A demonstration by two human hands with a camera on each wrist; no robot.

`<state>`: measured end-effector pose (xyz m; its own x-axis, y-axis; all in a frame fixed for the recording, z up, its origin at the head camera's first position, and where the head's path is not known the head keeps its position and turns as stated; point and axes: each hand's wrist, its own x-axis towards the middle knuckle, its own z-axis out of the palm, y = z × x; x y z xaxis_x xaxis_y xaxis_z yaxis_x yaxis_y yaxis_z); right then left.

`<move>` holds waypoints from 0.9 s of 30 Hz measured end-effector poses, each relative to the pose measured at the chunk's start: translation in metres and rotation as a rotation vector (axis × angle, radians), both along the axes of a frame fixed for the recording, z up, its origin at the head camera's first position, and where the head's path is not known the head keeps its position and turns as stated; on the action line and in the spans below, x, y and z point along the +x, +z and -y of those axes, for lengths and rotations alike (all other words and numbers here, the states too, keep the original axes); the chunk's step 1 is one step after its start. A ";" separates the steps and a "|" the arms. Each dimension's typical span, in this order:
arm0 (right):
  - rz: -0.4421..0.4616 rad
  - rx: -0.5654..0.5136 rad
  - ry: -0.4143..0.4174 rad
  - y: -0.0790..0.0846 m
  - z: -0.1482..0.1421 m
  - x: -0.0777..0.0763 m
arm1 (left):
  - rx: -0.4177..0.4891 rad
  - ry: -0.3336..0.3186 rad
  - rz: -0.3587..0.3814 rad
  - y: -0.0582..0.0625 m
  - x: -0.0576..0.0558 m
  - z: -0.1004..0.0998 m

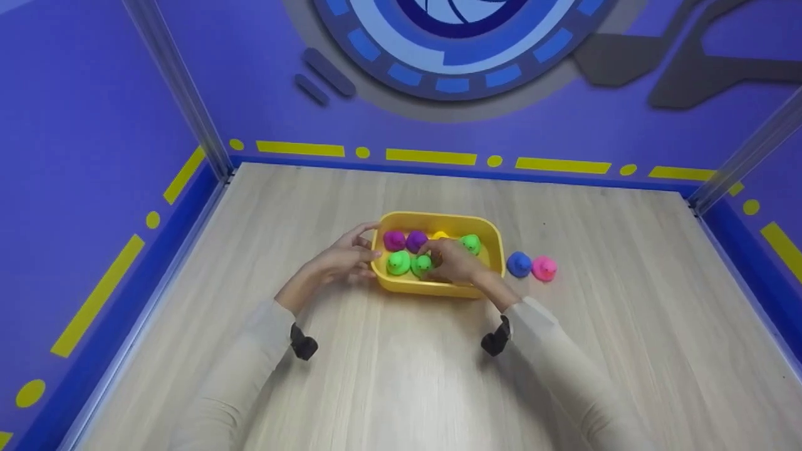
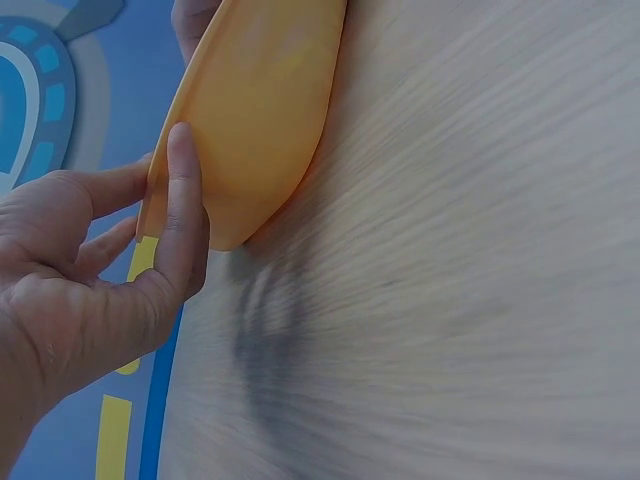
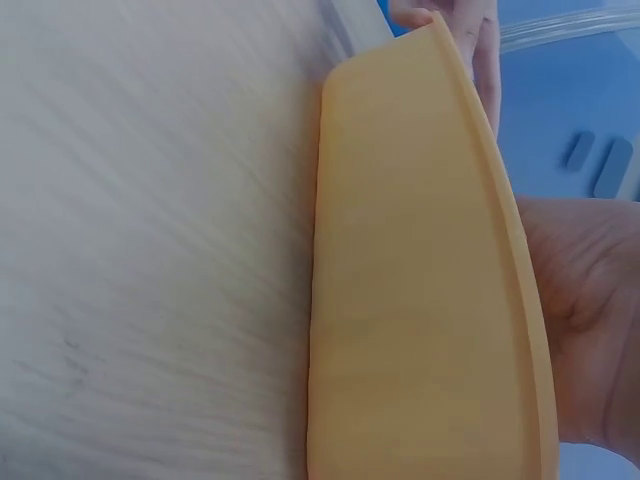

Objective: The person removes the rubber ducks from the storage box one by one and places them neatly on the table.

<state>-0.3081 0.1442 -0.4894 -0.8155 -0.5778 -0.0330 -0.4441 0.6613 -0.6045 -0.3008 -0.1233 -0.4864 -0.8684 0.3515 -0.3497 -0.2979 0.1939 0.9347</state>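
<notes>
A yellow plastic basket point(image 1: 438, 289) holds several small toy ducks. Two purple ducks point(image 1: 395, 240) sit along its back left, with green ducks point(image 1: 398, 263) in front and another green one point(image 1: 470, 244) at the right. Part of a yellow duck point(image 1: 441, 235) shows behind my right hand point(image 1: 456, 260). That hand reaches inside, thumb and fingertips around a green duck point(image 1: 422, 264); the basket wall hides most of it in the right wrist view. My left hand point(image 1: 346, 254) touches the basket's left end, its fairly straight fingers point(image 2: 182, 200) against the outer wall and rim.
Just right of the basket, a blue duck point(image 1: 519, 264) and a pink duck point(image 1: 544, 268) stand side by side on the wooden table point(image 1: 401, 376). Blue panels point(image 1: 263, 113) with yellow markings enclose the table's back and sides.
</notes>
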 end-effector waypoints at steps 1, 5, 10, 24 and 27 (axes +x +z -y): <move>-0.004 0.006 -0.005 0.000 0.000 0.000 | -0.001 0.000 0.001 0.000 0.000 0.000; -0.013 0.035 -0.029 0.000 0.002 0.002 | 0.005 -0.002 -0.003 0.001 0.000 -0.001; 0.003 0.049 -0.043 0.000 0.004 0.003 | 0.009 -0.004 -0.004 0.000 0.000 -0.001; -0.062 -0.027 0.034 0.001 -0.008 0.007 | -0.008 -0.011 -0.017 0.000 0.000 0.000; -0.050 -0.026 0.031 0.003 -0.010 0.010 | -0.005 -0.004 -0.018 0.000 0.000 0.000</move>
<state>-0.2985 0.1544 -0.4859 -0.7975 -0.6029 0.0227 -0.4943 0.6313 -0.5975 -0.3004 -0.1235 -0.4868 -0.8730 0.3535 -0.3361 -0.2805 0.1999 0.9388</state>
